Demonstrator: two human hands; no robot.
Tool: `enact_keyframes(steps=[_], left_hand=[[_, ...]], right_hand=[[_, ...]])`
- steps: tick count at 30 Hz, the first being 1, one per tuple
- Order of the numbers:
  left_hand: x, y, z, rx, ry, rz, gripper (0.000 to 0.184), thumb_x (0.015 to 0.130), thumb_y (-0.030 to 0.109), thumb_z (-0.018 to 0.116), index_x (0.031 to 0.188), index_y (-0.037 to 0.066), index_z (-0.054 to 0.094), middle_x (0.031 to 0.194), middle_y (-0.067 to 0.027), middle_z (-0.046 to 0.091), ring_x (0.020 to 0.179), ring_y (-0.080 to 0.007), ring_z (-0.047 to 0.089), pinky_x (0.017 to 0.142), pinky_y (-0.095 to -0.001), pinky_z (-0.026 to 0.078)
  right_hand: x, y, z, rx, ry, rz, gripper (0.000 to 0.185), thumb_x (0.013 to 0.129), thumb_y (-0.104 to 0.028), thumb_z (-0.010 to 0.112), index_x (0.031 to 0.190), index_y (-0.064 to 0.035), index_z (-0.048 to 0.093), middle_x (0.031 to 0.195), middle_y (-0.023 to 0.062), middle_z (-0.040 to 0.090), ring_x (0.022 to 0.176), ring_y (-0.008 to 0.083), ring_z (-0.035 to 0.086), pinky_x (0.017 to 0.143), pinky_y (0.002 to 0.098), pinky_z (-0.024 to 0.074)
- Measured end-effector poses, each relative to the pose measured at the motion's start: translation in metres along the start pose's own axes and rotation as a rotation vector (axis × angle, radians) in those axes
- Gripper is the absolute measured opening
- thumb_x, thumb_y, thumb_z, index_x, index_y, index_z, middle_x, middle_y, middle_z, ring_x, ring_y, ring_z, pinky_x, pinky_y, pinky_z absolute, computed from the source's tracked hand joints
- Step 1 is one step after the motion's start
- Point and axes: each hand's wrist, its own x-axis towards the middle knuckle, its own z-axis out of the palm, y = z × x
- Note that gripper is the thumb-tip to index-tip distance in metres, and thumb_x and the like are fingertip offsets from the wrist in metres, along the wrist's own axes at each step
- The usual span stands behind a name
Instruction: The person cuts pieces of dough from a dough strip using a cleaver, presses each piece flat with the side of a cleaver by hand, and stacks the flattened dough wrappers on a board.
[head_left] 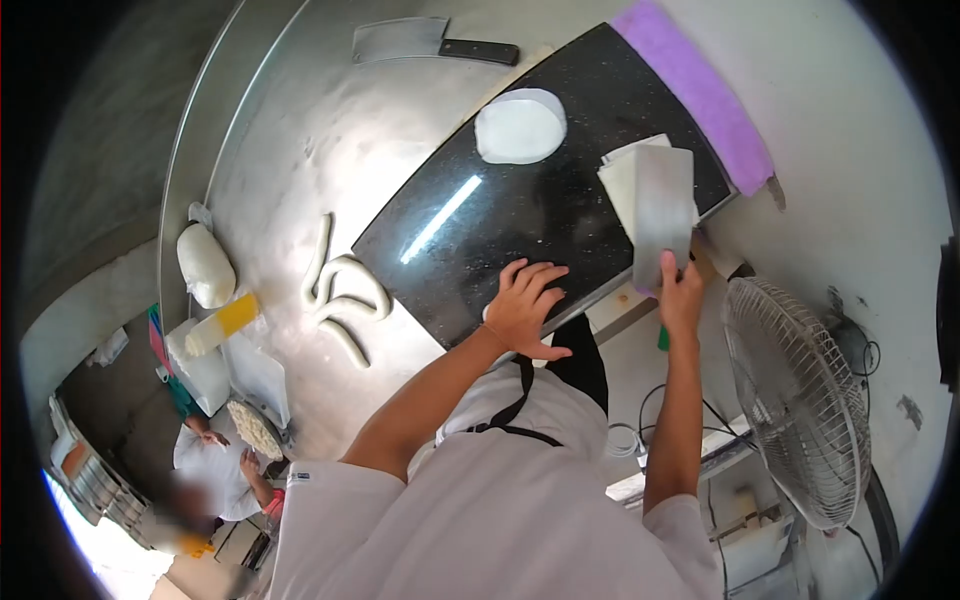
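My right hand (682, 298) grips a broad rectangular cleaver (663, 200) at its near end; the handle is hidden in my fingers. Its blade lies flat over a folded cream cloth or sheet (618, 180) at the right end of the black stone slab (590, 90). My left hand (522, 308) rests at the slab's near edge, fingers spread, holding nothing. Farther back on the slab is a round white piece (520, 127), perhaps a dish or dough. Several white dough ropes (352, 285) lie curled on the steel table (280, 160), left of the slab.
A second cleaver (430, 42) lies at the back. Along the slab's right end runs a purple towel (695, 90). A caged fan (800, 400) stands close at right. At left are a white bag (206, 265), a yellow-ended container (222, 325) and another person (215, 465) beside a tray (255, 430).
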Motion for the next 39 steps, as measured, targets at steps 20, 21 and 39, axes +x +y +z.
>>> enact_keyframes(steps=[20, 21, 39], left_hand=[[0.021, -0.026, -0.01, -0.357, 0.385, -0.204, 0.068, 0.092, 0.038, 0.062, 0.144, -0.002, 0.042, 0.151, -0.0265, 0.039, 0.14, -0.0413, 0.038, 0.116, -0.0506, 0.027], [0.034, -0.026, -0.029, -0.346, 0.458, -0.176, 0.067, 0.092, 0.037, 0.062, 0.143, -0.002, 0.043, 0.151, -0.0265, 0.039, 0.139, -0.042, 0.038, 0.116, -0.0485, 0.028], [0.041, -0.043, -0.015, 0.413, -0.207, 0.084, 0.103, 0.077, 0.074, 0.063, 0.159, 0.019, 0.033, 0.167, -0.0177, 0.019, 0.155, -0.0407, 0.013, 0.118, -0.07, 0.01]], right_hand=[[-0.276, -0.012, 0.03, 0.092, -0.189, 0.217, 0.052, 0.084, -0.04, 0.081, 0.113, 0.0016, 0.07, 0.091, 0.0145, 0.075, 0.079, 0.0236, 0.07, 0.077, 0.0383, 0.0557], [-0.252, -0.024, 0.04, 0.112, -0.191, 0.062, 0.052, 0.08, -0.04, 0.083, 0.11, 0.0005, 0.071, 0.092, 0.0166, 0.074, 0.081, 0.0281, 0.071, 0.078, 0.0407, 0.0556], [-0.157, -0.094, 0.061, -0.219, -0.363, -0.044, 0.075, 0.062, -0.042, 0.092, 0.112, 0.003, 0.059, 0.093, 0.026, 0.071, 0.093, 0.0458, 0.07, 0.083, 0.0498, 0.0557]])
